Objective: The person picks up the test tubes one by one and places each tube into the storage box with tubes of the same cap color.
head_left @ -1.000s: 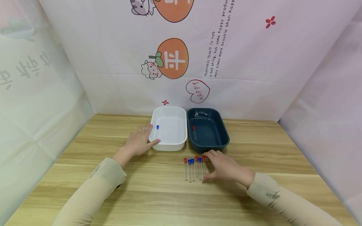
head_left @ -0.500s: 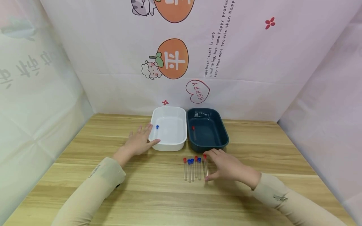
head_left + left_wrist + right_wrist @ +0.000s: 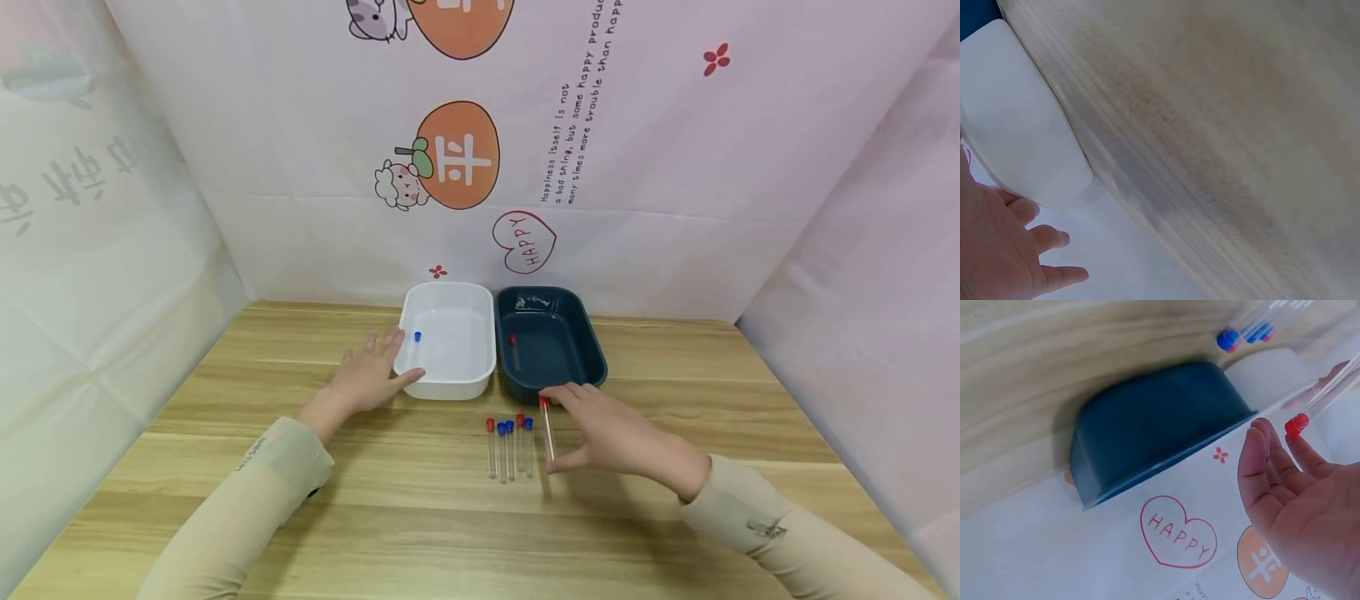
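Observation:
My right hand [image 3: 618,429] holds a clear test tube [image 3: 550,435] with a red cap, index fingertip at the cap and thumb at the bottom end. In the right wrist view its red cap [image 3: 1296,424] is at the fingertip. Just left of it, a row of several capped test tubes [image 3: 511,454], some red and some blue, lies on the table. My left hand [image 3: 365,379] rests at the left side of a white basin [image 3: 450,390], fingers spread and fairly straight. A blue-capped tube [image 3: 417,337] lies in that basin.
Right beside the white basin stands a dark blue basin [image 3: 558,346], with a red-capped tube [image 3: 513,350] inside. Both are near the back of the wooden table [image 3: 420,533], against a printed white cloth [image 3: 637,258]. Cloth walls also close in both sides.
My right hand has taken the rightmost red-capped test tube from the row and moved it slightly right and up, apart from the others. The left hand has stayed in place.

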The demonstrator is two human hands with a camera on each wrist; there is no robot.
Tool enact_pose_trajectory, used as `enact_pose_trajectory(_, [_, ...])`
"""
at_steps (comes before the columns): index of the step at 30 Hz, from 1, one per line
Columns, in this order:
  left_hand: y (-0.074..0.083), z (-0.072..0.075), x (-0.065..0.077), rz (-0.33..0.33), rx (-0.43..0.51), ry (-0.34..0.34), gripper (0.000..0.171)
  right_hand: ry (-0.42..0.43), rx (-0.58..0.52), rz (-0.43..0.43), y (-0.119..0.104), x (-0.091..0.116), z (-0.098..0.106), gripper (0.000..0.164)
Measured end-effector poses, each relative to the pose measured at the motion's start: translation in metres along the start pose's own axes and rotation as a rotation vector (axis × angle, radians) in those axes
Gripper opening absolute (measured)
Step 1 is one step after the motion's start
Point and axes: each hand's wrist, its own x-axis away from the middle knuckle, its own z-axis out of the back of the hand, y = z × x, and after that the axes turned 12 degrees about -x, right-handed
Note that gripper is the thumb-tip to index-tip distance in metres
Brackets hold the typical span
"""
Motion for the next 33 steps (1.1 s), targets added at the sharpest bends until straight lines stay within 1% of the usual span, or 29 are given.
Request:
enact_pose_trajectory(8, [0.000,-0.001,0.000,0.005,0.001,0.000,0.096,0.036,0.009,0.010,-0.003,-0.004,0.008,0.097])
enact_pose_trajectory(15, [0.000,-0.001,0.000,0.008,0.004,-0.008,0.093,0.055,0.010,0.070,-0.005,-0.006,0.014,0.096])
enact_pose_trajectory(22, [-0.001,-0.001,0.001,0.009,-0.003,-0.007,0.096,0.087,-0.053,0.107,-0.003,-0.011,0.015,0.096])
enact_pose_trajectory(26, [-0.002,-0.002,0.000,0.006,-0.008,-0.004,0.095,0.097,-0.090,0.101,0.000,-0.014,0.017,0.096])
enact_pose_trajectory(33, [-0.001,0.000,0.002,0.008,-0.010,-0.004,0.097,0.117,-0.167,0.090,0.007,-0.020,0.021,0.094])
